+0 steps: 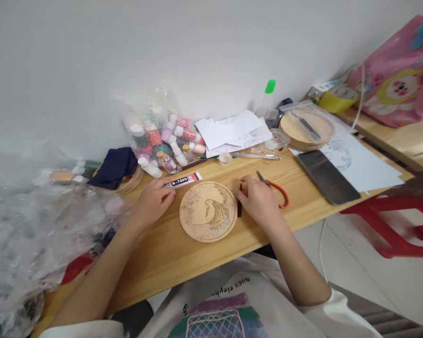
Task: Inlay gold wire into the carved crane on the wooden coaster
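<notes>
A round wooden disc (208, 212) with a carved or printed bird design lies flat between my hands. My left hand (154, 201) rests on the table to its left, thumb and fingers closed around the near end of a B-7000 glue tube (185, 180). My right hand (261, 199) is at the disc's right edge, with its fingers closed at a slim black stick (239, 202) that stretches toward me. What kind of tool the stick is, I cannot tell. Just beyond that hand are pliers with red-orange handles (282, 193).
Small bead jars (151, 136) in a clear bag, white papers (232, 131) and a small cup (225, 158) line the wall. A phone (327, 177) and wooden discs (305, 126) are at right. Crumpled plastic bags (49, 234) crowd the left; a red stool (391, 220) stands below.
</notes>
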The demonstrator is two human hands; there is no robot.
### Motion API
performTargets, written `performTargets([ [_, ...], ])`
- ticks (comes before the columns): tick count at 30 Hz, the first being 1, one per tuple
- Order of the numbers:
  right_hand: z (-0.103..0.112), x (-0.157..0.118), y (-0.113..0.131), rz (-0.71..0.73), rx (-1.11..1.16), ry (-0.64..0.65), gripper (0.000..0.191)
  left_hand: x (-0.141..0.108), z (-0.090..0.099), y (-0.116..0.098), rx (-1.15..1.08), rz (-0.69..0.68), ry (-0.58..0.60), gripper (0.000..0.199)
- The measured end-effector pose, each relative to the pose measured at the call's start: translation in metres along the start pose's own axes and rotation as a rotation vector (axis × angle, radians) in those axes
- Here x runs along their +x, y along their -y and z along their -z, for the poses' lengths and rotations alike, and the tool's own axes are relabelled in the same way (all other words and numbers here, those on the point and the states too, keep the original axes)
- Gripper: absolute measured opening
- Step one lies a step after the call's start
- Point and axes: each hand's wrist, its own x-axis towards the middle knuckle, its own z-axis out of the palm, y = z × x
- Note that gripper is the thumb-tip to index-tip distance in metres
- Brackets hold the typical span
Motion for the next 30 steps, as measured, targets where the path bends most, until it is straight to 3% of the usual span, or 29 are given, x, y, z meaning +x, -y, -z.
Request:
performTargets([
  [5,0.005,-0.001,0.013,0.032,-0.107,0.084,0.035,0.001,0.003,-0.007,-0.038,0.020,-0.057,0.031],
  [9,0.006,-0.002,0.000,0.093,-0.094,0.084,0.039,-0.012,0.009,-0.030,-0.169,0.031,-0.082,0.029],
  [11,0.003,-0.006,-0.014,0.185,0.043,0.022,0.035,-0.022,0.010,-0.050,-0.303,0.034,-0.072,0.029],
  [14,-0.003,-0.015,-0.035,0.295,0.464,-0.127,0.023,-0.035,0.008,-0.084,-0.571,0.077,-0.047,0.027],
  [18,-0.005,-0.030,-0.049,0.082,0.950,-0.200,0.015,-0.043,0.001,-0.118,-0.970,0.118,-0.059,0.024],
  [20,-0.003,-0.036,-0.048,-0.010,1.152,-0.169,0.016,-0.044,-0.001,-0.128,-1.075,0.141,-0.040,0.023],
  [22,0.000,-0.040,-0.045,-0.010,1.309,-0.104,0.020,-0.044,-0.002,-0.135,-1.152,0.180,-0.014,0.024],
  [26,0.000,-0.054,-0.032,0.056,1.389,-0.028,0.027,-0.046,-0.004,-0.145,-1.255,0.319,0.012,0.024],
  [30,-0.004,-0.076,-0.020,0.057,1.340,-0.118,0.011,-0.053,-0.010,-0.155,-1.321,0.448,0.025,0.023],
])
